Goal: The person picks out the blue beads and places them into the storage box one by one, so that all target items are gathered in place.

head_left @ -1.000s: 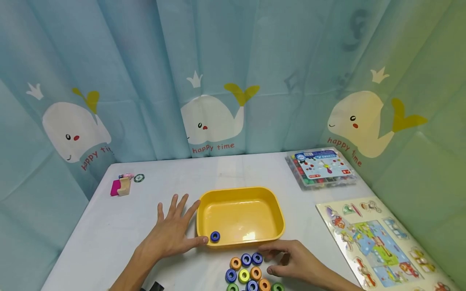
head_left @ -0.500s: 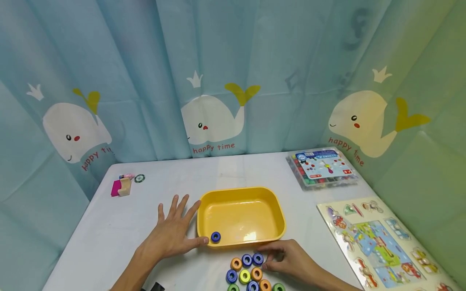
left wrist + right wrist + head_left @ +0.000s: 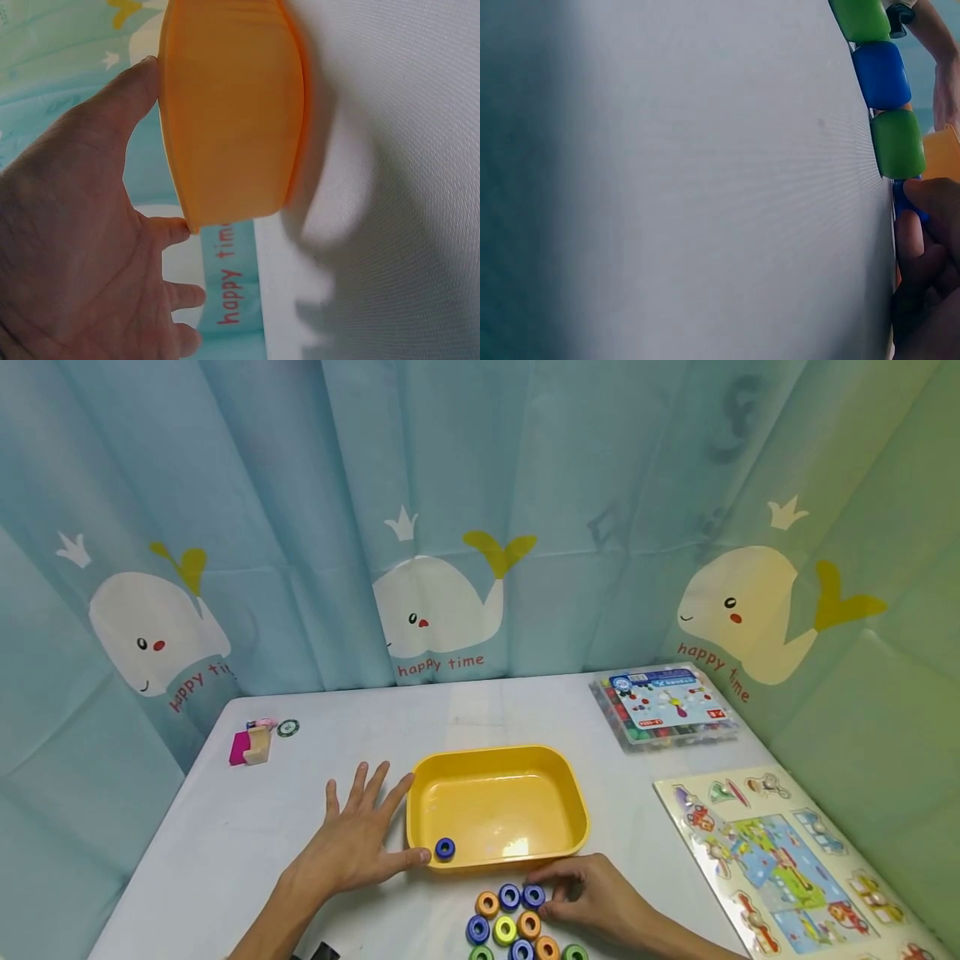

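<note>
The left hand (image 3: 358, 842), fingers spread, touches the tray's rim (image 3: 480, 750); the right hand (image 3: 596, 893) pinches a blue ring (image 3: 532, 904). A puzzle (image 3: 795, 860) lies along the bench's (image 3: 217, 835) right edge.

The person's left hand (image 3: 360, 843) and right hand (image 3: 592, 893) are ungloved, and the left forearm (image 3: 281, 906) and right forearm (image 3: 675, 935) are bare as far as the head view shows them. The fingers (image 3: 372, 785) of the left hand are slender, with rounded tips, and its thumb (image 3: 405, 859) is broader. Fine creases cross the palm (image 3: 82, 232). A small black, hard-edged device (image 3: 324, 952) shows beside the left forearm, cut off by the bottom edge; the right wrist view shows a dark, angular, slightly glossy piece there too. The right hand is partly lost in shadow in that view.
</note>
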`<action>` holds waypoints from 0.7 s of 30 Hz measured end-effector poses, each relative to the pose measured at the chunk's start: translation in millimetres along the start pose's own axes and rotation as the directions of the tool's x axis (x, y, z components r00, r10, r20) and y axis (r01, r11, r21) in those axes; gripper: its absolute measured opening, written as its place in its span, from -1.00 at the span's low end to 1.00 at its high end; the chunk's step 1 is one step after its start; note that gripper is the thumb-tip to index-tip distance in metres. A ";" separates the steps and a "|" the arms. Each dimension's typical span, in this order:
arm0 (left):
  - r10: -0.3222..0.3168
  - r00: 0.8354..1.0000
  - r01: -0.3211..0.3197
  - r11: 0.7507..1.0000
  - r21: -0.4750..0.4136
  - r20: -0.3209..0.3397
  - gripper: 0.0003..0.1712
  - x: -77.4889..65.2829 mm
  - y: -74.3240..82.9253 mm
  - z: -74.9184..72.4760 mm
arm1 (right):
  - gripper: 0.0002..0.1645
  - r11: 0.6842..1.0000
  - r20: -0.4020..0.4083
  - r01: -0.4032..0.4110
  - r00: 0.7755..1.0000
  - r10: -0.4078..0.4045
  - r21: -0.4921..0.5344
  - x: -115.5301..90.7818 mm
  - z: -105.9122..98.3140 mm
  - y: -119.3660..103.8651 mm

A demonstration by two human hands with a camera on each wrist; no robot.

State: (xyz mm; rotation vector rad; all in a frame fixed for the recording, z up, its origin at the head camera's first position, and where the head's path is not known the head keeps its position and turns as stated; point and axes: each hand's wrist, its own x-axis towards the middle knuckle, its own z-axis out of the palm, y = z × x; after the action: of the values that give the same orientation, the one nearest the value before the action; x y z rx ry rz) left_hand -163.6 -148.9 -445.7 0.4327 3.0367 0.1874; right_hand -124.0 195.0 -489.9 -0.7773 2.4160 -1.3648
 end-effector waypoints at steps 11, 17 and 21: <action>-0.004 1.000 0.004 1.000 0.011 0.011 0.21 0.0 1.2 -1.6 | -0.66 1.000 0.003 -0.004 1.000 0.004 0.019 -9.9 -6.2 -8.3; -0.008 1.000 0.008 1.000 0.004 0.007 0.21 0.1 0.9 -1.0 | -0.69 0.993 0.027 0.107 0.994 -0.108 0.043 -17.2 -14.5 -25.2; 0.002 1.000 -0.002 1.000 0.003 -0.001 0.21 -0.3 0.4 -1.5 | -0.68 0.984 0.076 0.163 0.983 -0.169 0.077 -18.5 -23.2 -42.4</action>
State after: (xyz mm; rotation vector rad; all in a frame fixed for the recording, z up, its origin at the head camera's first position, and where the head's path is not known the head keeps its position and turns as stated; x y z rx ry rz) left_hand -163.3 -148.7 -444.2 0.4355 3.0381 0.1831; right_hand -106.0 204.4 -442.4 -1.0154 2.2708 -1.4392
